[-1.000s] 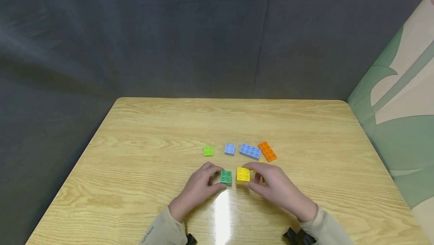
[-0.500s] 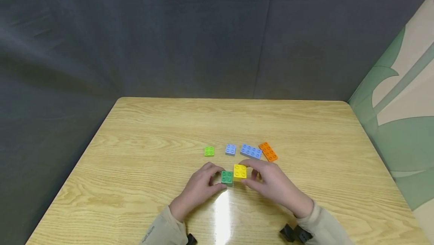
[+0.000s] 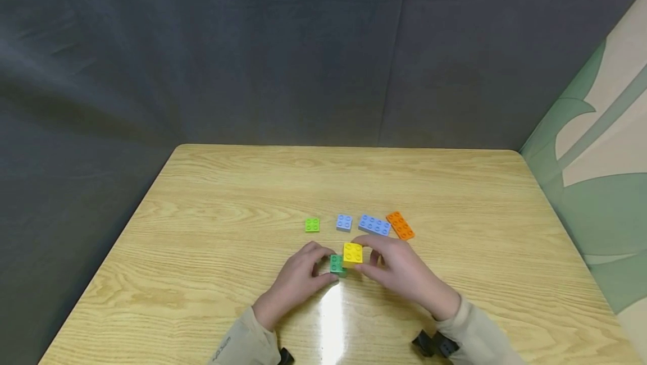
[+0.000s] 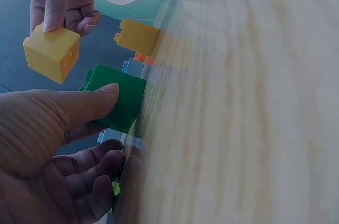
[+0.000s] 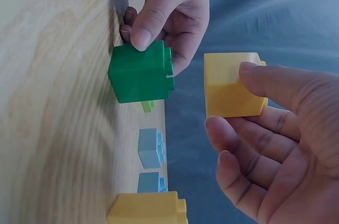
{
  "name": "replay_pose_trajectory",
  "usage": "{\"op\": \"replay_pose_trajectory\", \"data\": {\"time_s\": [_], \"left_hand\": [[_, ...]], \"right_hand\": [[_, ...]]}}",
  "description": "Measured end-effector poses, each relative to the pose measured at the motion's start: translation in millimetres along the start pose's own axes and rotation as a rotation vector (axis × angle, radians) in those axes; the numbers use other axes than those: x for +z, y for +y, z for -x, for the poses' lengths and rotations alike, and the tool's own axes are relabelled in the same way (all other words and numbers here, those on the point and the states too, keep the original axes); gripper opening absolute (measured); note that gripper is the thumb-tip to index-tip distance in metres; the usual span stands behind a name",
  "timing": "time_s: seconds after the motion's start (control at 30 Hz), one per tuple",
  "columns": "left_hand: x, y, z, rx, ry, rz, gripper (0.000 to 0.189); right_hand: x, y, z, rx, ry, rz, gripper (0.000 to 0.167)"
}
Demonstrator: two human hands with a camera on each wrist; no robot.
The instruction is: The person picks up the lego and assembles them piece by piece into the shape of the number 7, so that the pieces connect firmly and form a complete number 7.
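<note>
My left hand (image 3: 297, 277) holds a green two-by-two toy brick (image 3: 335, 264) between thumb and fingers, and the brick stands on the table with studs up. With thumb and fingertips my right hand (image 3: 403, 270) pinches a yellow two-by-two brick (image 3: 352, 254). The right wrist view shows this yellow brick (image 5: 228, 94) raised above the studs of the green brick (image 5: 139, 73), with a gap between them. From the head it covers the green brick's right part. A second yellow brick (image 4: 136, 36) stands on the table, hidden behind my right hand in the head view.
Beyond the hands on the wooden table (image 3: 227, 185) lie a flat lime-green brick (image 3: 312, 225), a small blue brick (image 3: 344, 222), a longer blue brick (image 3: 374, 225) and a flat orange brick (image 3: 400, 225). A dark curtain (image 3: 303, 62) hangs behind the table.
My right hand has carried the yellow brick leftward and up, from beside the green brick to over its right part. The left hand and the green brick stay nearly still.
</note>
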State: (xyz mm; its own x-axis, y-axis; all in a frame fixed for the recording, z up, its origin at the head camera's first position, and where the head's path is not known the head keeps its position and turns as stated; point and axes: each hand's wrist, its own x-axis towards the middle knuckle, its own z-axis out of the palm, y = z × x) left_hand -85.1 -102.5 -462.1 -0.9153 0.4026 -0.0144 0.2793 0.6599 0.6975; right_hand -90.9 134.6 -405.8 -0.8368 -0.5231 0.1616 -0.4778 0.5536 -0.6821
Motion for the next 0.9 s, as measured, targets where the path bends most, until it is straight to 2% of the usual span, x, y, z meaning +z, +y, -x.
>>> {"op": "replay_pose_trajectory", "data": {"time_s": [0.9], "left_hand": [[1.4, -0.7, 0.1, 0.017, 0.018, -0.021, 0.045]], "right_hand": [[17.3, 3.4, -11.0, -0.069, -0.023, -0.019, 0.035]]}}
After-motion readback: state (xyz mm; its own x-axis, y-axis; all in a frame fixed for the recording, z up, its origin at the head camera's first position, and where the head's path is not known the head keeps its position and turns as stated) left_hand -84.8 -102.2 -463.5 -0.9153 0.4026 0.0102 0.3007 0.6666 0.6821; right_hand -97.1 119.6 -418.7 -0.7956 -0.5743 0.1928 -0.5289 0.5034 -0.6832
